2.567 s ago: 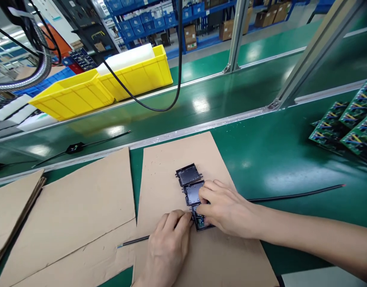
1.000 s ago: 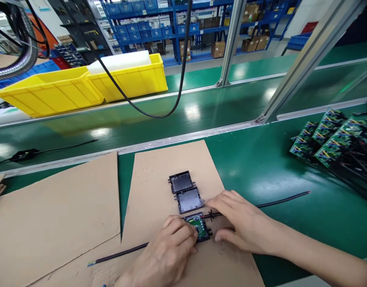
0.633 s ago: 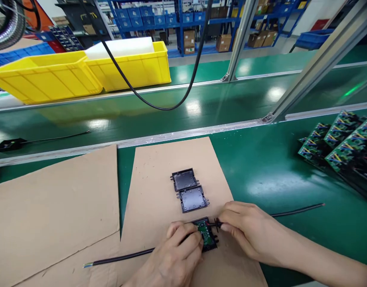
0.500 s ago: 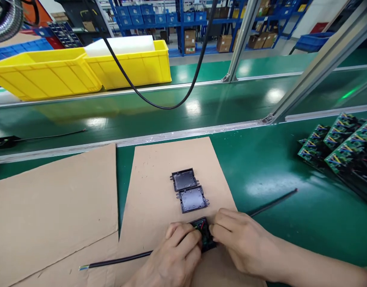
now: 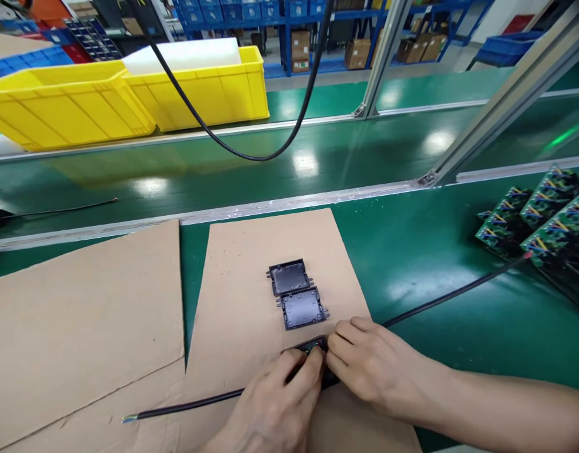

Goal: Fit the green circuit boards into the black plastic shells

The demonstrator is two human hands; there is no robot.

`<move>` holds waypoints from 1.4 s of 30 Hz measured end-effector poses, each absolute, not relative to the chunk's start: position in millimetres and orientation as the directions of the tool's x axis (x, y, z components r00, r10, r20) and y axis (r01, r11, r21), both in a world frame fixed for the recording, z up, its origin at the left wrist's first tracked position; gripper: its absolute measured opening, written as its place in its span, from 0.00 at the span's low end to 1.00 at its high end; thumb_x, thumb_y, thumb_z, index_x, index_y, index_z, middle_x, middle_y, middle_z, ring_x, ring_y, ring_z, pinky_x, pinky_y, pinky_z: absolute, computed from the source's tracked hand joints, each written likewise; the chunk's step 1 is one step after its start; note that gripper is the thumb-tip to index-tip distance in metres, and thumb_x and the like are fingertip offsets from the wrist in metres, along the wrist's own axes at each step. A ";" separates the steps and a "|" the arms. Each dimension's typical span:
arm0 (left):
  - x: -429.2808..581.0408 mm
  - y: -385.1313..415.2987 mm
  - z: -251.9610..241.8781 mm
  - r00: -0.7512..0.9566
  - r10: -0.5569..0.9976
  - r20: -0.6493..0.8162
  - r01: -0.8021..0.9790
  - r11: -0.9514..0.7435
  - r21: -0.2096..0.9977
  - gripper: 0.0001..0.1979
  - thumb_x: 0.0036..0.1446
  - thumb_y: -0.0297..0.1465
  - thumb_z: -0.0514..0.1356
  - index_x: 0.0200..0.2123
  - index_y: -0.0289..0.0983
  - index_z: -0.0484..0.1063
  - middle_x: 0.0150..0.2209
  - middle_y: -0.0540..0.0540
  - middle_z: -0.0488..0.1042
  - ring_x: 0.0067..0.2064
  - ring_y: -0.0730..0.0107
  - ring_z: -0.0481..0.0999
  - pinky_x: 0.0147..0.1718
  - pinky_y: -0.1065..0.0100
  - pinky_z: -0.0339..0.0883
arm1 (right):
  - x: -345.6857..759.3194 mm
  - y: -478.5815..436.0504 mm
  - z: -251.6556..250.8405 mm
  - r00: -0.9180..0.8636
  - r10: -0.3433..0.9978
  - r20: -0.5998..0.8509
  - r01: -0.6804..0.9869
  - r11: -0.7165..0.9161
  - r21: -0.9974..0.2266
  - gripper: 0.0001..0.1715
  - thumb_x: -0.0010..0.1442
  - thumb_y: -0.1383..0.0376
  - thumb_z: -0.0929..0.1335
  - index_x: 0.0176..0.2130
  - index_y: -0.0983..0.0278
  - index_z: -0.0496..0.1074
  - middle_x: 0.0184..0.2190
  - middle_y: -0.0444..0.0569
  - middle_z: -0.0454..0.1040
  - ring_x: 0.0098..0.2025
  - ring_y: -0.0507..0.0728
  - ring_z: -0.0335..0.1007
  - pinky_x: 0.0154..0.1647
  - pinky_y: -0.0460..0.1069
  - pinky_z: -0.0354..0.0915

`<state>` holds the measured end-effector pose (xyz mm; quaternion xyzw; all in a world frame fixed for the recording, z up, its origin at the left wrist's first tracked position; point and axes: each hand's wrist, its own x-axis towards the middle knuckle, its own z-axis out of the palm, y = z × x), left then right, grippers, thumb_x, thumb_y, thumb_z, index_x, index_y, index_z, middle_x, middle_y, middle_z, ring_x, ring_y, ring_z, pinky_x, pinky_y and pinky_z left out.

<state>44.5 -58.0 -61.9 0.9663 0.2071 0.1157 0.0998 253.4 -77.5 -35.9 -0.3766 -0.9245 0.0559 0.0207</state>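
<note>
A small black case with a green circuit board inside [image 5: 311,345] lies near the front of the cardboard sheet [image 5: 242,270], largely covered by both hands. My left hand [image 5: 282,393] has its fingers bent onto the case from the left, thumb and index close together over the board. Closed fingers of my right hand [image 5: 360,358] grip its right side. A black cable [image 5: 190,406] with bare coloured wire ends runs out left from under my left hand. Another black cable [image 5: 452,294] extends right from behind my right hand. Two open black shells [image 5: 289,277] [image 5: 303,308] lie just beyond the case.
Circuit boards with coloured wires [image 5: 558,214] are stacked at the right. A second cardboard sheet [image 5: 86,308] lies left. Beyond a metal rail [image 5: 289,204], yellow bins [image 5: 209,94] stand at the back left. A black cable loop [image 5: 258,157] hangs ahead.
The right-hand cable now reaches farther right and up, its tip near the boards. My left fingers have shifted over the case, covering more of the board. The camera view has moved slightly.
</note>
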 end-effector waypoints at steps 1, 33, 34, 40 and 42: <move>46.1 -59.0 -62.3 0.881 0.440 0.172 0.395 -0.886 0.242 0.21 0.55 0.20 0.50 0.50 0.36 0.71 0.47 0.39 0.75 0.38 0.61 0.74 0.36 0.62 0.75 | 254.0 -77.8 -37.7 -0.715 0.699 -0.005 0.694 0.708 -0.130 0.07 0.58 0.75 0.63 0.34 0.66 0.68 0.29 0.50 0.66 0.32 0.58 0.57 0.30 0.53 0.51; 31.3 -61.0 -46.3 0.905 0.417 0.083 0.404 -0.905 0.136 0.27 0.54 0.23 0.54 0.58 0.30 0.64 0.49 0.40 0.73 0.40 0.60 0.68 0.40 0.61 0.62 | 248.0 -79.9 -47.1 -0.494 0.870 -0.007 0.696 0.391 -0.602 0.30 0.53 0.65 0.72 0.54 0.64 0.64 0.45 0.52 0.67 0.46 0.62 0.59 0.48 0.58 0.58; 33.8 -62.3 -48.2 0.907 0.415 0.078 0.405 -0.907 0.116 0.25 0.53 0.25 0.54 0.56 0.31 0.66 0.50 0.41 0.73 0.40 0.60 0.68 0.39 0.60 0.62 | 247.8 -79.4 -46.9 -0.494 0.869 -0.005 0.691 0.389 -0.609 0.29 0.53 0.65 0.72 0.54 0.65 0.64 0.45 0.52 0.67 0.46 0.62 0.59 0.48 0.58 0.58; 44.2 -58.9 -46.6 0.901 0.422 0.097 0.402 -0.899 0.173 0.19 0.50 0.30 0.58 0.46 0.33 0.73 0.47 0.43 0.73 0.36 0.62 0.66 0.33 0.59 0.61 | 246.7 -79.3 -43.7 -0.502 0.865 -0.009 0.673 0.384 -0.631 0.26 0.52 0.68 0.71 0.51 0.66 0.66 0.45 0.53 0.67 0.46 0.62 0.59 0.47 0.58 0.60; 40.1 -56.8 -37.8 0.893 0.450 0.014 0.430 -0.862 0.270 0.24 0.51 0.26 0.57 0.53 0.33 0.69 0.52 0.43 0.71 0.40 0.62 0.68 0.38 0.59 0.63 | 247.9 -80.3 -44.5 -0.497 0.868 0.001 0.674 0.386 -0.630 0.27 0.53 0.67 0.72 0.52 0.66 0.66 0.45 0.53 0.67 0.46 0.62 0.59 0.48 0.58 0.61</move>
